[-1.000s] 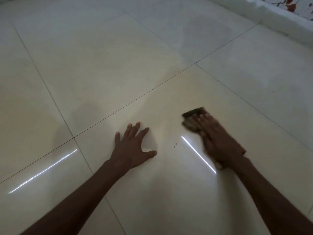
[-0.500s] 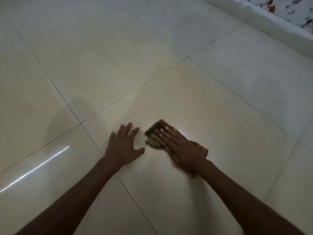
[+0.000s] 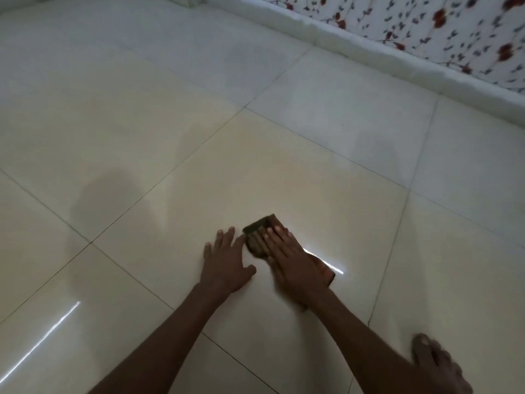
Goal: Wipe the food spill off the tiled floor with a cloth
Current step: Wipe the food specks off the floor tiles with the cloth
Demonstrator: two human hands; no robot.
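Note:
A folded brown cloth [image 3: 258, 226] lies flat on the glossy cream tiled floor [image 3: 255, 172], near the middle of the view. My right hand [image 3: 289, 260] presses down on the cloth with flat fingers, covering most of it; a corner shows beyond the fingertips and another strip [image 3: 326, 273] by the wrist. My left hand [image 3: 225, 263] rests palm-down on the tile just left of the cloth, fingers spread, holding nothing. I can make out no spill on the tile around the cloth.
A white skirting ledge [image 3: 369, 49] runs along the far right, with flowered fabric [image 3: 426, 27] above it. My bare foot [image 3: 439, 365] rests on the floor at bottom right. Bright light streaks [image 3: 42, 342] reflect off the tiles.
My right hand slid the cloth leftward from about a hand's width away until it sits beside my left hand. The view has tilted up, showing the wall and my foot.

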